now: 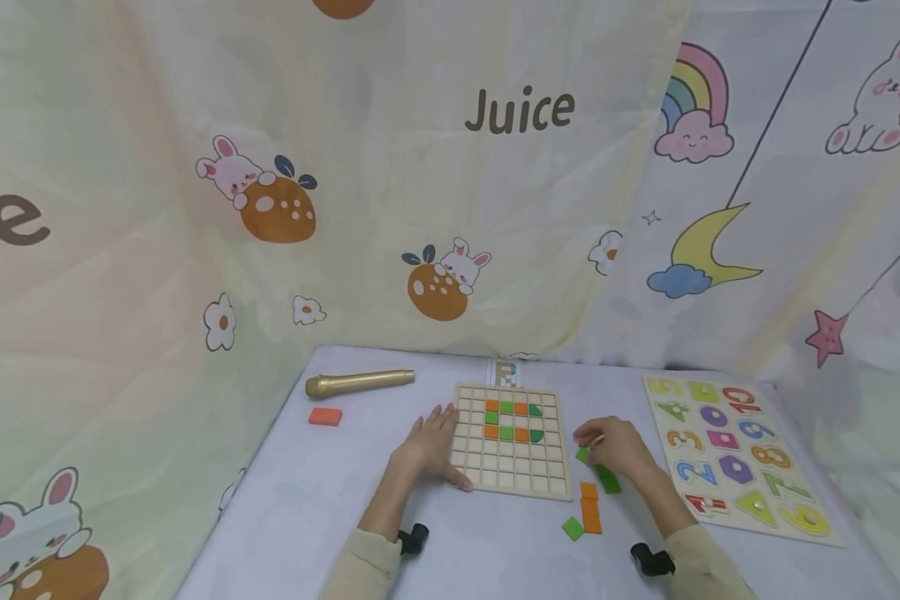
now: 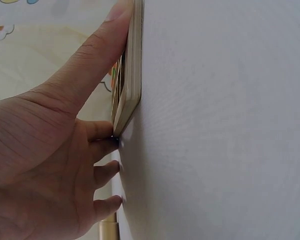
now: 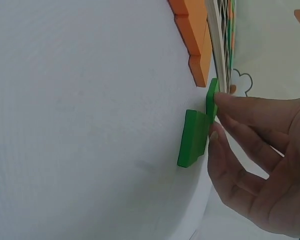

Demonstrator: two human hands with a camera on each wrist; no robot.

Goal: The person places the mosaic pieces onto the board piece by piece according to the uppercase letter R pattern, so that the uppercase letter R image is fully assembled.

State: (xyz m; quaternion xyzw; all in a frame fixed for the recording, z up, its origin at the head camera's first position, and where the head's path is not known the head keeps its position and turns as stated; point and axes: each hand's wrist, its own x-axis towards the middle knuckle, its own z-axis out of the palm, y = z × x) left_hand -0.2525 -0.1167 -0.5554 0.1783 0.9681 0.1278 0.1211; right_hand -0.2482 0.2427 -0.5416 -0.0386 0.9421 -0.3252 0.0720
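Observation:
A wooden grid board (image 1: 512,471) lies on the table with orange and green tiles in its upper cells. My left hand (image 1: 429,450) rests along its left edge with spread fingers; the thumb (image 2: 87,62) lies against the board's side. To the right of the board, my right hand (image 1: 621,448) is over a green tile (image 3: 212,97), fingertips beside it; whether they pinch it I cannot tell. More green tiles (image 1: 608,480) lie close under that hand. Orange tiles (image 1: 590,510) lie in a row nearer me, beside a single green tile (image 1: 573,528).
A number-and-shape puzzle board (image 1: 720,492) lies at the right. On the left are a gold microphone (image 1: 360,382) and an orange-red block (image 1: 325,417). Behind the grid board stands a small pattern card (image 1: 506,372), against a printed curtain (image 1: 360,250).

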